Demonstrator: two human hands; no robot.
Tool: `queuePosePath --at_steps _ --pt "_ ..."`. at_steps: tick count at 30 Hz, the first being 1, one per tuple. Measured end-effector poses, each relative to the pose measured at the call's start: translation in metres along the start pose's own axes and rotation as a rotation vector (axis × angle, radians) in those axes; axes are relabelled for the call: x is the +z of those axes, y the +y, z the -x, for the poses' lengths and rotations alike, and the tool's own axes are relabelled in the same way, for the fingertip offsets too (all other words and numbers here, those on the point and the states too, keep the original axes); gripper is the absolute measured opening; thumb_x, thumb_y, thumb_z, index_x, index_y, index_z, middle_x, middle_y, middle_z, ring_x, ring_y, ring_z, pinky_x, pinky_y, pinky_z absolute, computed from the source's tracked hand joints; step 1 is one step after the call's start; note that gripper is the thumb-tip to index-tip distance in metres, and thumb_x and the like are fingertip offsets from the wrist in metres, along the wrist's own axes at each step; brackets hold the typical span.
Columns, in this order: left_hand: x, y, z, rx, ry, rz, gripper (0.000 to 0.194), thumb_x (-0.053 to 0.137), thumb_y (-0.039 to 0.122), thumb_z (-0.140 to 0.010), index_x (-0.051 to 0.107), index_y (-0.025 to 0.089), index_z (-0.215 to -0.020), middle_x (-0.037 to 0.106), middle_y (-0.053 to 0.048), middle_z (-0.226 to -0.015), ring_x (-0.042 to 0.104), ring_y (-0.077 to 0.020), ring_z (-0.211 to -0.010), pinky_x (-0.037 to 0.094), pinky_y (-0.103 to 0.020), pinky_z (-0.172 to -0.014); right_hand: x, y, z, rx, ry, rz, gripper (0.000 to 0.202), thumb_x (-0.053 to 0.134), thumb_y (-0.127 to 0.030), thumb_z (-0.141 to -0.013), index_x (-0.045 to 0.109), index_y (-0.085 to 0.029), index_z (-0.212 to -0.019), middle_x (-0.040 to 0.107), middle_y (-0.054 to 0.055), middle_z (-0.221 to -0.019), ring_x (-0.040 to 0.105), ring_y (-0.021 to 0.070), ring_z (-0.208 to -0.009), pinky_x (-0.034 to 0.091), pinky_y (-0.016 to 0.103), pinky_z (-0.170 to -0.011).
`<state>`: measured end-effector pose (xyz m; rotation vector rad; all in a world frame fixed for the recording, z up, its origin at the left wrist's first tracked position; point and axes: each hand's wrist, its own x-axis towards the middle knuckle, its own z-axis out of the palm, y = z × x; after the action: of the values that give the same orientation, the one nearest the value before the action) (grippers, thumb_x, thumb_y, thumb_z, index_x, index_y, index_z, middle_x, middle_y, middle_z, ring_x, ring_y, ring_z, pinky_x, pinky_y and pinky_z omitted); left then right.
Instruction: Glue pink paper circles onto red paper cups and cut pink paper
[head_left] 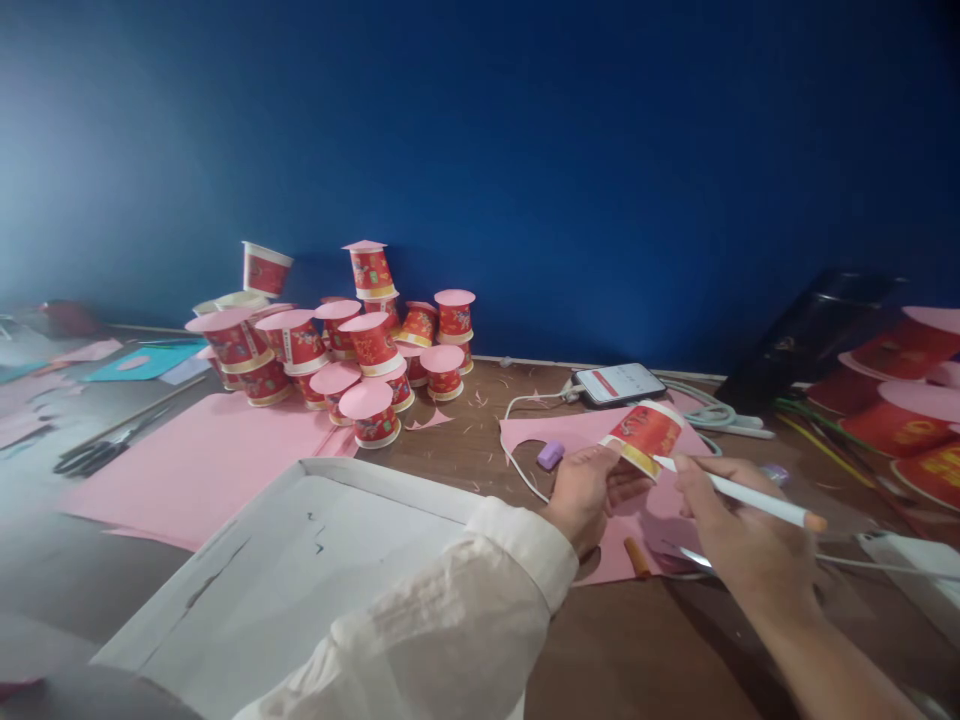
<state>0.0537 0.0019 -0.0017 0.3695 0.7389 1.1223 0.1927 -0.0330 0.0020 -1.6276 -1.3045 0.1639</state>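
Note:
My left hand [585, 495] is closed on a red paper cup [646, 432] with a white rim and gold band, tilted on its side over pink paper [622, 540]. In my right hand [750, 540] is a white pen [757, 498] with an orange end. Its pointed tip is at the cup's gold-banded end; whether it touches cannot be told. Below my right fingers, a shiny metal blade [696, 558] shows, its other parts hidden. A purple eraser-like block [550, 456] and a small orange-brown piece [637, 557] lie close by.
Red cups with pink paper discs [367, 400] stand stacked near the blue wall [480, 180]; more are at right. A phone [619, 384] with a white cable lies behind my hands. Pink sheets [202, 460], scissors [101, 455] and a white box lid [300, 580] are at left.

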Motion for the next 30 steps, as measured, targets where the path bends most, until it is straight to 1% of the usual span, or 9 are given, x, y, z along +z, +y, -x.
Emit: queuePosePath --at_steps 5,10,14,18,21,23,27,30 --pt "-0.0001 -0.001 0.0018 0.019 -0.022 -0.027 0.017 0.073 0.027 -0.093 0.073 0.012 -0.086 0.078 -0.017 -0.085 0.079 -0.0325 -0.1 0.058 -0.051 -0.111 -0.0011 -0.0027 0.0009 -0.006 0.002 -0.016 0.041 0.067 -0.07 -0.086 0.069 -0.029 -0.082 0.07 0.002 -0.061 0.068 0.0261 -0.06 0.051 0.041 -0.064" --pt "0.0011 -0.0036 0.0026 0.013 -0.073 -0.083 0.017 0.067 0.024 -0.096 0.075 0.012 -0.086 0.077 -0.013 -0.082 0.079 -0.0307 -0.098 0.059 -0.05 -0.11 -0.0012 -0.0076 0.0025 -0.026 -0.013 -0.041 0.039 0.067 -0.069 -0.088 0.069 -0.03 -0.083 0.07 0.002 -0.06 0.069 0.0267 -0.061 0.053 0.041 -0.066" --pt "0.0007 -0.0023 0.001 -0.002 -0.03 -0.042 0.018 0.065 0.023 -0.097 0.074 0.012 -0.086 0.077 -0.014 -0.081 0.08 -0.0303 -0.097 0.06 -0.05 -0.11 0.0003 -0.0041 0.0021 -0.003 -0.016 -0.02 0.041 0.066 -0.069 -0.088 0.07 -0.029 -0.084 0.071 0.002 -0.063 0.069 0.0266 -0.061 0.052 0.04 -0.065" --pt "-0.0016 -0.0003 -0.0016 0.011 0.01 0.026 0.018 0.068 0.026 -0.097 0.074 0.011 -0.09 0.078 -0.015 -0.085 0.08 -0.0313 -0.1 0.06 -0.051 -0.11 0.0004 0.001 0.0007 -0.016 0.029 0.051 0.042 0.065 -0.069 -0.087 0.07 -0.028 -0.081 0.069 0.003 -0.062 0.067 0.0268 -0.063 0.051 0.041 -0.067" --pt "-0.0017 -0.0006 -0.0013 0.004 0.002 0.011 0.019 0.074 0.029 -0.094 0.074 0.011 -0.089 0.078 -0.016 -0.087 0.08 -0.0324 -0.103 0.06 -0.051 -0.11 0.0002 0.0011 0.0006 -0.042 0.038 0.036 0.045 0.064 -0.073 -0.088 0.069 -0.028 -0.08 0.067 0.002 -0.059 0.066 0.0259 -0.058 0.051 0.041 -0.064" --pt "-0.0002 -0.0016 0.0007 -0.006 -0.016 -0.023 0.019 0.076 0.028 -0.092 0.074 0.011 -0.085 0.078 -0.016 -0.086 0.08 -0.0333 -0.103 0.06 -0.05 -0.109 0.0005 0.0 0.0011 -0.047 0.021 0.008 0.047 0.063 -0.074 -0.089 0.069 -0.028 -0.081 0.068 0.002 -0.058 0.067 0.0254 -0.056 0.051 0.041 -0.062" --pt "0.0035 -0.0029 0.0051 -0.018 -0.042 -0.051 0.019 0.068 0.022 -0.096 0.075 0.012 -0.082 0.076 -0.014 -0.077 0.079 -0.0327 -0.102 0.059 -0.049 -0.11 0.0024 -0.001 0.0017 -0.079 0.002 -0.035 0.048 0.065 -0.075 -0.089 0.068 -0.028 -0.082 0.069 0.001 -0.057 0.07 0.0249 -0.058 0.054 0.039 -0.063" --pt "0.0041 -0.0003 0.0055 -0.039 -0.004 -0.001 0.026 0.057 0.017 -0.102 0.074 0.011 -0.083 0.075 -0.013 -0.074 0.079 -0.0274 -0.088 0.061 -0.045 -0.105 0.0034 0.0011 0.0017 -0.061 -0.001 -0.039 0.048 0.066 -0.074 -0.088 0.07 -0.027 -0.085 0.071 0.002 -0.059 0.069 0.024 -0.056 0.053 0.038 -0.059"
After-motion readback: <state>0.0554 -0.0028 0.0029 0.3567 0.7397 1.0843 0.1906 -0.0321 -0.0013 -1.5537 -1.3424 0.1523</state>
